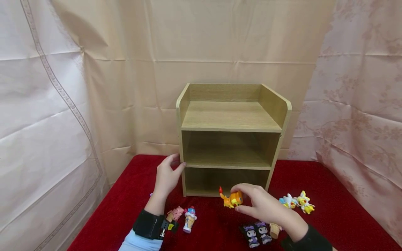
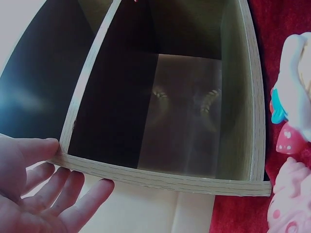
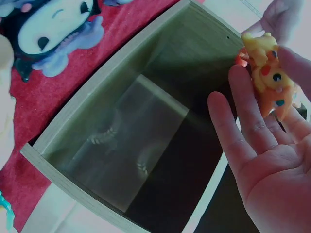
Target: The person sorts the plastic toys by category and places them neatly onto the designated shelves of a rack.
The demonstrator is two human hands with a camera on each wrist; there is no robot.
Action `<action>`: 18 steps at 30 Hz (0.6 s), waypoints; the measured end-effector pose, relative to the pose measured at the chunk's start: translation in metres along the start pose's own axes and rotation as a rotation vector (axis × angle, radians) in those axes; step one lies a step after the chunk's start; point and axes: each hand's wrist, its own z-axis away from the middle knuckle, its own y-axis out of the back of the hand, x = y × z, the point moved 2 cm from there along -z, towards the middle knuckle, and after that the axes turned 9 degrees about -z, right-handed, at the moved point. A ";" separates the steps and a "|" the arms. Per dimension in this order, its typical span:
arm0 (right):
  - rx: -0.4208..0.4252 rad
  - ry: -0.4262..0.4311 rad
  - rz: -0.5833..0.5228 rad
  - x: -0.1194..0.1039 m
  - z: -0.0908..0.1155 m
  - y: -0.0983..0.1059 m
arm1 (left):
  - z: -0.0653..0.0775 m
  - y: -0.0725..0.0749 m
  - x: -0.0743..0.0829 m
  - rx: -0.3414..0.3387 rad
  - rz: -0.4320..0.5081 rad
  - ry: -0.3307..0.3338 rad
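A wooden shelf unit (image 1: 230,115) with an open top and two compartments stands on the red cloth. My left hand (image 1: 167,177) grips the front edge of its left side panel. In the left wrist view, the thumb of the left hand (image 2: 43,189) lies at the middle board's end and the other fingers lie along the outer side. Low in front of the bottom compartment, my right hand (image 1: 259,202) pinches an orange toy figure (image 1: 231,199) with a red-tipped tail. The right wrist view shows the toy's yellow face (image 3: 272,75) between thumb and fingers.
Left of the shelf's front lie an ice-cream-cone toy (image 1: 190,219) and a pink toy (image 1: 177,213). Black-and-purple figures (image 1: 257,234) lie under the right forearm. To the right are a white-blue figure (image 1: 287,201) and a yellow figure (image 1: 305,202). Curtains (image 1: 150,69) surround the red-covered table (image 1: 116,209).
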 end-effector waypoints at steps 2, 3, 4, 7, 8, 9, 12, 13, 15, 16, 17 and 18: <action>0.007 0.006 -0.016 -0.001 -0.001 0.001 | 0.000 0.000 0.000 -0.001 -0.003 0.003; 0.012 0.011 -0.026 -0.001 -0.002 0.002 | 0.000 0.000 0.000 -0.002 -0.004 0.004; 0.017 0.018 -0.033 -0.002 -0.003 0.002 | 0.000 0.000 0.000 -0.002 -0.004 0.006; 0.032 0.041 -0.053 -0.003 -0.005 0.004 | 0.000 0.001 0.000 -0.004 -0.004 0.008; 0.037 0.046 -0.061 -0.004 -0.006 0.004 | 0.000 0.001 0.000 -0.004 -0.002 0.009; 0.041 0.050 -0.068 -0.005 -0.007 0.004 | 0.000 0.001 0.001 -0.005 0.000 0.010; 0.051 0.057 -0.077 -0.005 -0.009 0.005 | 0.001 0.001 0.002 -0.007 0.010 0.013; 0.056 0.058 -0.071 -0.006 -0.010 0.006 | 0.001 0.001 0.002 -0.007 0.013 0.012; 0.067 0.058 -0.051 -0.006 -0.012 0.007 | 0.001 0.001 0.002 -0.007 0.014 0.012; 0.073 0.057 -0.036 -0.006 -0.013 0.007 | 0.001 0.001 0.002 -0.007 0.013 0.010; 0.080 0.056 -0.017 -0.005 -0.013 0.008 | 0.000 0.001 0.002 -0.008 0.012 0.009; 0.088 0.059 0.003 -0.005 -0.014 0.008 | 0.000 0.001 0.002 -0.009 0.009 0.009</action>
